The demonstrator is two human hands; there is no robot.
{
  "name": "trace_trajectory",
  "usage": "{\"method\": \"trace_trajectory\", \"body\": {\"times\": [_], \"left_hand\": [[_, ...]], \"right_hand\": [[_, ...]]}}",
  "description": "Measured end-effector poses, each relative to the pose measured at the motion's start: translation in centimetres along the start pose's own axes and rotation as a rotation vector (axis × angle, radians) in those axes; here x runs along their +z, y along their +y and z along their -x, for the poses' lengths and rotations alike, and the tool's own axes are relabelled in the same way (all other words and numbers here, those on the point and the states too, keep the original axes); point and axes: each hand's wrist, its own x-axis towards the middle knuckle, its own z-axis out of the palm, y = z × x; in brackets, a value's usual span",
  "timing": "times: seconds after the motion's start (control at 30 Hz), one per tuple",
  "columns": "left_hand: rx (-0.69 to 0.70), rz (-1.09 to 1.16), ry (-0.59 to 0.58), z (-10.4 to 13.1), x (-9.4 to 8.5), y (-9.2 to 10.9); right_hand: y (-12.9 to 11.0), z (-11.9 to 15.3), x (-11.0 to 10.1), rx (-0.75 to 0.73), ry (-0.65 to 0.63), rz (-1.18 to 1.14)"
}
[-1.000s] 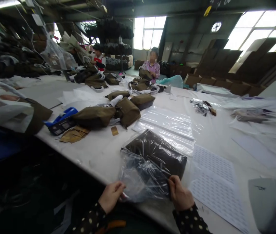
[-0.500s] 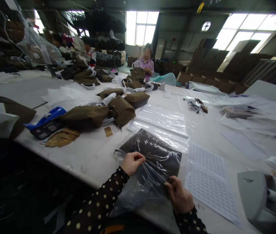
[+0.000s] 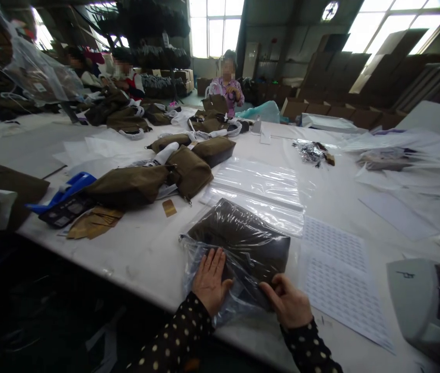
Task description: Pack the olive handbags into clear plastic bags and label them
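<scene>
A dark olive-brown bag (image 3: 249,235) lies inside a clear plastic bag (image 3: 199,259) near the front edge of the table. My left hand (image 3: 209,282) rests flat on the plastic over the bag's near left part, fingers stretched out. At the near right corner, my right hand (image 3: 288,300) pinches the plastic bag between thumb and curled fingers. Just beyond lies a stack of flat clear plastic bags (image 3: 259,181), partly under the packed one. Right of it is a sheet of printed labels (image 3: 344,280).
Olive handbags (image 3: 127,187) with wrapped handles lie to the left, by a blue tape dispenser (image 3: 64,191) and brown paper tags (image 3: 96,221). A grey machine (image 3: 418,295) stands at the right. Across the white table (image 3: 138,259) sits a co-worker (image 3: 228,88).
My left hand has gone from pinching the plastic to lying flat on it, slightly nearer me. The plastic's near edge is drawn in more. My right hand keeps its pinch at the corner.
</scene>
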Motion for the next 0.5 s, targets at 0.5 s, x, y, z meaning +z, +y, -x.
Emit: {"method": "trace_trajectory", "body": {"times": [0.5], "left_hand": [[0.029, 0.069, 0.032, -0.8, 4.3, -2.8]], "right_hand": [[23.0, 2.8, -18.8, 0.621, 0.918, -0.445]]}}
